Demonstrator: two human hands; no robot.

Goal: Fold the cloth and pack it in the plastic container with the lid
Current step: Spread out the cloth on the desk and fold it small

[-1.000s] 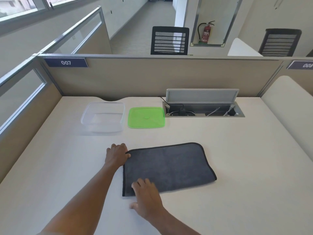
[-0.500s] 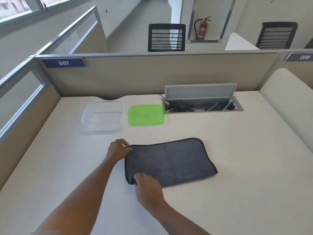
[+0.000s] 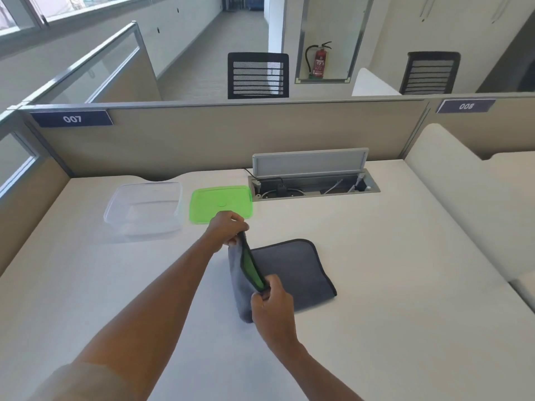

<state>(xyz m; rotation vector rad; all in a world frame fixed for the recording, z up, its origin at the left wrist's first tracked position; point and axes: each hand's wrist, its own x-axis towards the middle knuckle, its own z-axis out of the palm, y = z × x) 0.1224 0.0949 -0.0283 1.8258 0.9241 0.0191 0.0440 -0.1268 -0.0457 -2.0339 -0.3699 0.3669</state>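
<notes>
Pinching the cloth's (image 3: 292,270) left edge at its two corners, my left hand (image 3: 227,230) and right hand (image 3: 270,302) have it raised off the desk (image 3: 390,285), green underside showing, while the rest lies flat. If either grip slips, I expect a skewed fold, too bulky for the clear container (image 3: 144,209) beside the green lid (image 3: 220,202).

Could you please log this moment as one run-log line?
left hand: grips cloth edge | right hand: grips edge | cloth: left side lifted | container: empty
</notes>
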